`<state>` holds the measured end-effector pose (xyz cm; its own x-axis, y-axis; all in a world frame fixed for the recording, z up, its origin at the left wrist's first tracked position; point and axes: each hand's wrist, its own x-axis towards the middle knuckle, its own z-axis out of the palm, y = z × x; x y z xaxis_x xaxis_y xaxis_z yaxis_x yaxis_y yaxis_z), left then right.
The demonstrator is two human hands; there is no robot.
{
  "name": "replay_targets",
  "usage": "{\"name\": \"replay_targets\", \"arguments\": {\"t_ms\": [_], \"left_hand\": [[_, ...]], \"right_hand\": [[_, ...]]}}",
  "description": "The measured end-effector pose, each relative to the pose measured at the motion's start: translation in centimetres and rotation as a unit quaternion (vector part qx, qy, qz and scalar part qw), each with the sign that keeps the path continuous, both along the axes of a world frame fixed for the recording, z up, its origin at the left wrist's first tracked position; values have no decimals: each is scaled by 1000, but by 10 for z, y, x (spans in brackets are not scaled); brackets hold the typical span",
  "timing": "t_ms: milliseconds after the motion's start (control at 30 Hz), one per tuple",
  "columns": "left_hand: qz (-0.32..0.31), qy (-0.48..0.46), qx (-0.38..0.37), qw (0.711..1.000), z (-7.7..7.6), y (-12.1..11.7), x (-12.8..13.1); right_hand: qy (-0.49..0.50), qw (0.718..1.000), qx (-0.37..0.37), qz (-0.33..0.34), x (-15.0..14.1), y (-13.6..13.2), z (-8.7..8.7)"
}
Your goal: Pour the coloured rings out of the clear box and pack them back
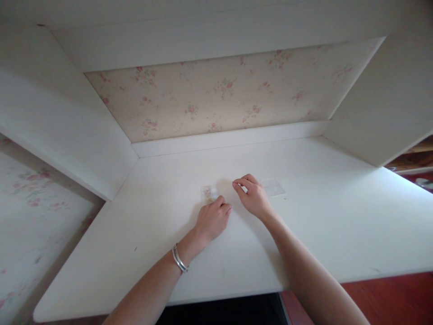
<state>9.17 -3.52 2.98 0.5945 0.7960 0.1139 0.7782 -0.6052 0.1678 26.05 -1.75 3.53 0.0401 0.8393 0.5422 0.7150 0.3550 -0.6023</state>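
1. Left hand (pixel 213 219), centre of the frame: fingers curled inward, knuckles up, little gap showing. Cannot tell whether they grip anything; the tips are partly hidden. It lies just beside the clear packet, partly covering its lower right, perhaps to steady it.

2. Clear packet (pixel 207 191), just left of centre on the white desk (pixel 314 225): flat, with small pale and yellowish contents, too small to identify. Its spot near the left hand probably keeps it within easy reach.

3. Right hand (pixel 253 198), just right of centre: raised a little, thumb and forefinger tips brought together, other fingers bent. Anything between the tips is too small to tell. Such a fine pinch would suit a tiny item.

4. Second clear piece (pixel 273 187), right of the right hand: flat, transparent, apparently untouched (outline faint against the white; case or sheet, cannot say). Likely set aside to leave room between the hands.

5. Silver bracelet (pixel 179 259) at the left wrist, lower centre: sits clear of the fingers, so presumably no hindrance.
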Motion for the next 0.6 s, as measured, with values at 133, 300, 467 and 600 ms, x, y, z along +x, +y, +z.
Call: {"name": "replay_targets", "arguments": {"t_ms": [133, 300, 467, 600], "left_hand": [[-5, 5, 1, 1000, -1, 0, -1], [-2, -14, 0, 1000, -2, 0, -2], [2, -107, -17, 994, -3, 1, -5], [14, -209, -38, 977, -4, 10, -12]], "right_hand": [[-7, 1000, -9, 7, 5, -1, 1], [-3, 999, -35, 27, 7, -2, 1], [-13, 992, -85, 96, 13, -2, -1], [-38, 974, -136, 178, 19, -3, 1]]}}
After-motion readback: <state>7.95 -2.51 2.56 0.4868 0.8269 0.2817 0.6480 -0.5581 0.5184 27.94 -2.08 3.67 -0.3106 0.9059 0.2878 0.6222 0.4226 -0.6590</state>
